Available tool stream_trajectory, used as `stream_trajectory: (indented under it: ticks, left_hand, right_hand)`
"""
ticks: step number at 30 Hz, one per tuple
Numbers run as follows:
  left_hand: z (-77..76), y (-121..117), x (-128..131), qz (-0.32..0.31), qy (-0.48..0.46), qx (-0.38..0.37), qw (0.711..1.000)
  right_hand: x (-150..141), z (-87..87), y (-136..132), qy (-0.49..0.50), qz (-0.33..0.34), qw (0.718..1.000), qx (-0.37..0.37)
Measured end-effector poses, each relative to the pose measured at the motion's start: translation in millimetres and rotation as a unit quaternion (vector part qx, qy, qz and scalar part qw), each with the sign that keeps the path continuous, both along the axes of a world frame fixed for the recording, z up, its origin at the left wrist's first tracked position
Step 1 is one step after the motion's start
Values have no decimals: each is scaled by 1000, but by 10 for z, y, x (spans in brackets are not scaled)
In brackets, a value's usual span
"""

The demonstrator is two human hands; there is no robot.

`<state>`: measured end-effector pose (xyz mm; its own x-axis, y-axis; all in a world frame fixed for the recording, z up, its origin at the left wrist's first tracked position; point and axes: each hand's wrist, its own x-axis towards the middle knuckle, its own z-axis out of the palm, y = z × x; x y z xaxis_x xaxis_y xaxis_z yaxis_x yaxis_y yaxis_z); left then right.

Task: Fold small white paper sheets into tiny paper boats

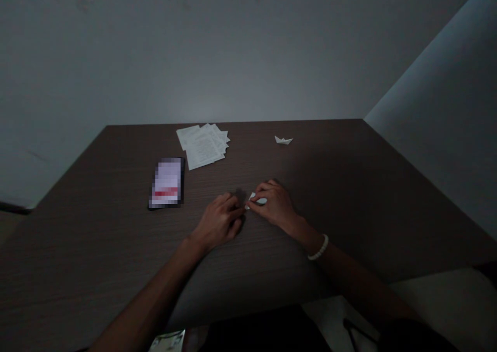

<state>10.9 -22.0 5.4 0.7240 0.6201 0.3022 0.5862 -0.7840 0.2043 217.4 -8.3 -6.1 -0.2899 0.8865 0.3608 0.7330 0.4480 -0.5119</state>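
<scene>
A small piece of folded white paper [257,201] is held between my two hands, just above the dark wood-grain table [341,202]. My right hand [272,204] pinches most of it, with the fingers curled over the top. My left hand [219,221] meets its left tip with curled fingertips. Part of the paper is hidden by my fingers. A white beaded bracelet [319,247] circles my right wrist.
At the far side of the table lie a small white paper boat [283,140] and a loose pile of printed sheets [202,146]. A phone [166,182] with a pixelated screen lies left of my hands. Walls border the far and right edges.
</scene>
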Motion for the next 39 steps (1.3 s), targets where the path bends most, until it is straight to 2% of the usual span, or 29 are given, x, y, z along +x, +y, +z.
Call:
stream_trajectory:
  ticks: [10,25,32,36,39]
  left_hand:
    - [-22,0,-10,-8,-37,1,999]
    - [-3,4,0,-12,-49,-13,999]
    - [-32,7,-7,-11,-48,-4,999]
    - [-45,8,-12,-6,-42,8,999]
    - [-36,6,-15,10,-38,12,999]
  right_hand:
    - [-7,-15,-2,0,-3,1000,-1]
    - [-23,48,-23,-17,-22,999,-17]
    - [-27,13,-25,-23,-40,999,-2]
    - [24,-16,-7,-14,-42,999,12]
    - [137,-2,23,-2,-78,997,23]
